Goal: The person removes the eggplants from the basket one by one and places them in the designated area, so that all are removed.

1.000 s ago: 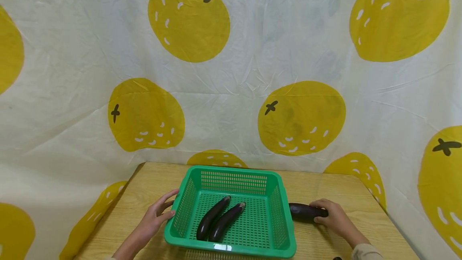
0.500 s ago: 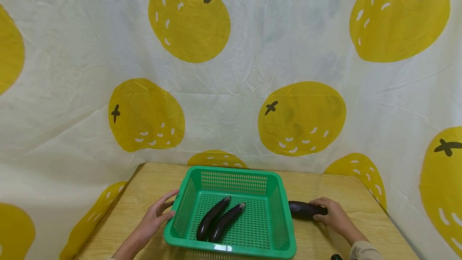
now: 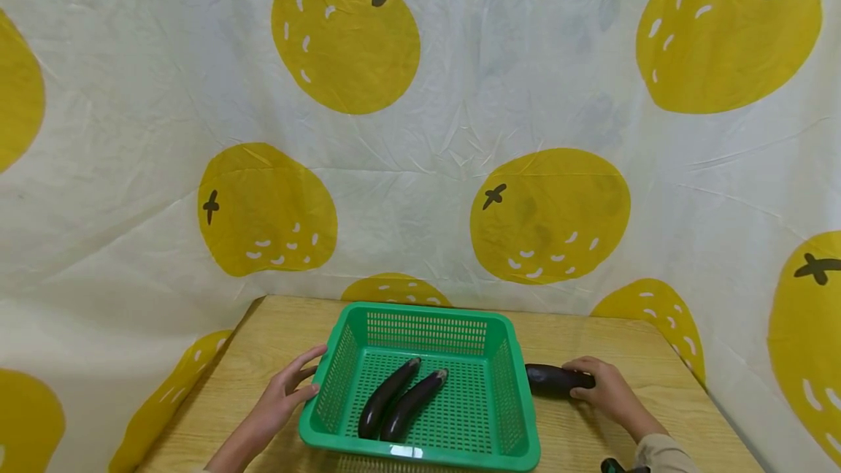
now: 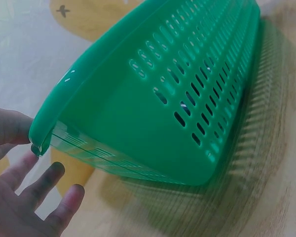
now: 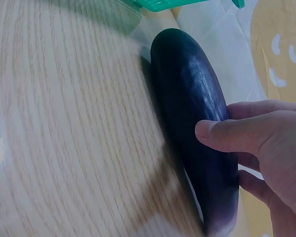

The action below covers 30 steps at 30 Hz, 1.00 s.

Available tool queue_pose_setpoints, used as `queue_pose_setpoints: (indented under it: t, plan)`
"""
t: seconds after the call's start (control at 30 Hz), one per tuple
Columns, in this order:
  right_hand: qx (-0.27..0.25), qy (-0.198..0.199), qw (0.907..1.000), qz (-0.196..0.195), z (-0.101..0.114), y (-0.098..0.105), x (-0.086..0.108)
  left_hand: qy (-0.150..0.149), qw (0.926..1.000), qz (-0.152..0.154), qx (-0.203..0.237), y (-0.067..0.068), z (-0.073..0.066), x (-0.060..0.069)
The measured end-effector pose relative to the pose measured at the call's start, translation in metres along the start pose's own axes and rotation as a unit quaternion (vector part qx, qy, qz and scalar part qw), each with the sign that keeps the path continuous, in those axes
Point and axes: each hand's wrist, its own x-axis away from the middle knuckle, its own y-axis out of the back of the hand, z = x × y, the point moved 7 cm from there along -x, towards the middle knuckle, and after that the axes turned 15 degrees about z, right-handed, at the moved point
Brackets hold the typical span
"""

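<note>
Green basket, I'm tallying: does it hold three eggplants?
No, two eggplants lie inside; the right hand holds a third eggplant beside the basket.

basket [image 3: 427,309]: passable from above | right wall [image 3: 506,393] (slotted) blocks sideways entry

A fruit-printed white sheet [image 3: 404,217] hangs behind the wood-grained table [image 3: 637,356].

Dark glossy eggplant [image 3: 547,381], horizontal — just right of a green basket [image 3: 486,458] — two similar eggplants [image 3: 412,409] slanted inside
</note>
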Motion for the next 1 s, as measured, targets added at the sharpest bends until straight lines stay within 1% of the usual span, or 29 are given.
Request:
queue_pose_setpoints:
  t: [0.2, 0.57, 0.77, 1.0]
  plan:
    - [0.002, 0.002, 1.0, 0.006, -0.001, 0.0004, -0.0018, -0.012, 0.9998, 0.012, -0.006, -0.0012, -0.0002, -0.0012]
    - [0.005, 0.006, 1.0, 0.005, 0.0008, 0.0012, -0.0021, -0.022, 0.9996, 0.013, -0.011, -0.0016, -0.0002, -0.0013]
    - [0.012, 0.007, 0.9999, 0.005, 0.0022, 0.0016, -0.0026, -0.02, 0.9996, 0.014, -0.012, -0.0016, -0.001, -0.0008]
    - [0.004, 0.002, 0.9999, 0.013, 0.0015, 0.0016, -0.0045, -0.014, 0.9998, 0.007, -0.011, -0.0015, -0.0021, -0.0003]
